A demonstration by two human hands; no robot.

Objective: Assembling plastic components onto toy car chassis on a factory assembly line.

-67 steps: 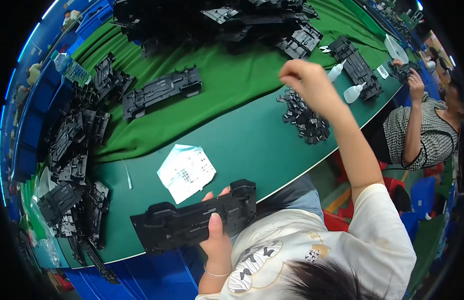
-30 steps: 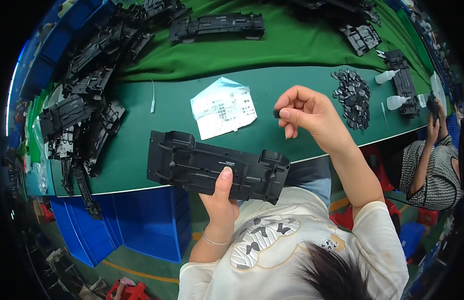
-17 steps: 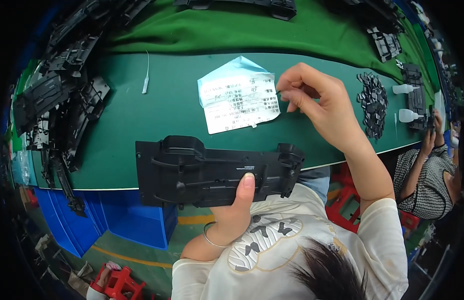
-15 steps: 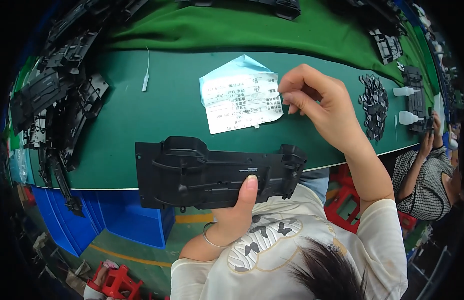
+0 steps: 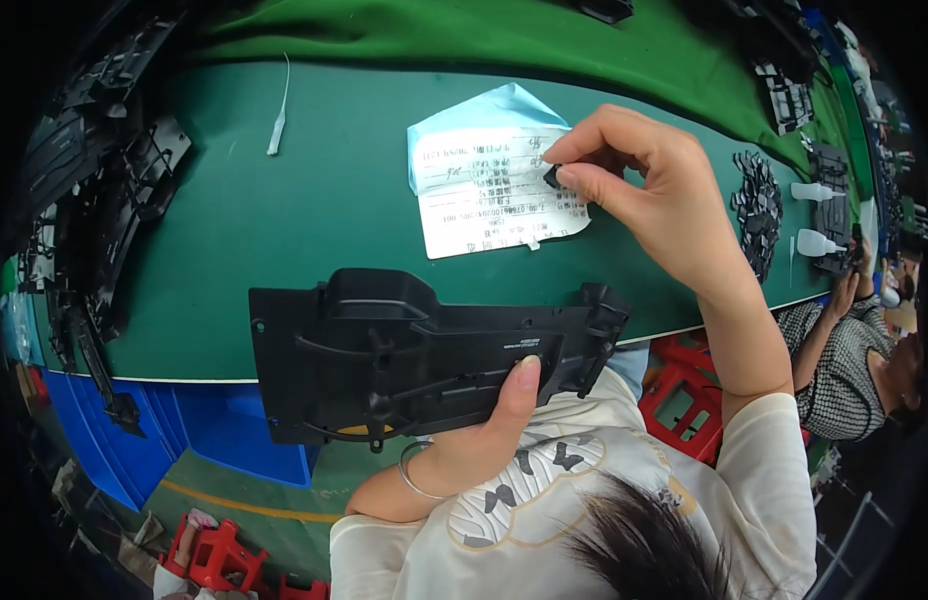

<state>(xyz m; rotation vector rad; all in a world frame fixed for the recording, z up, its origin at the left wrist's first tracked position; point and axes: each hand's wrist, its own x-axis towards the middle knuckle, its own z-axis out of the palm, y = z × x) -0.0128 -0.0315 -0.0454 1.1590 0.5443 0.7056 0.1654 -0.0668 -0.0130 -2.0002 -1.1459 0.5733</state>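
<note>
My left hand [image 5: 496, 420] holds a long black moulded plastic panel [image 5: 424, 340] above the table's near edge. Its thumb presses on the panel's face, and the other fingers are hidden behind it. A pinch of thumb and fingertips in my right hand [image 5: 654, 190] grips a small black piece [image 5: 551, 178], too small to make out fully. That hand hovers over the right side of a creased, written-on white paper label [image 5: 484, 190], which lies on a light blue sheet [image 5: 512, 100].
Black plastic parts [image 5: 134, 200] are heaped at the left. To the right lie a pile of small black pieces [image 5: 758, 215] and two white squeeze bottles [image 5: 816, 243]. A thin-tipped nozzle [image 5: 278, 130] rests at far left. Blue bins [image 5: 244, 430] stand below; another person [image 5: 839, 370] sits at right.
My right hand has turned slightly, so the small black piece now shows in its pinch. The panel has tilted and shifted a little, while the whole view has moved slightly.
</note>
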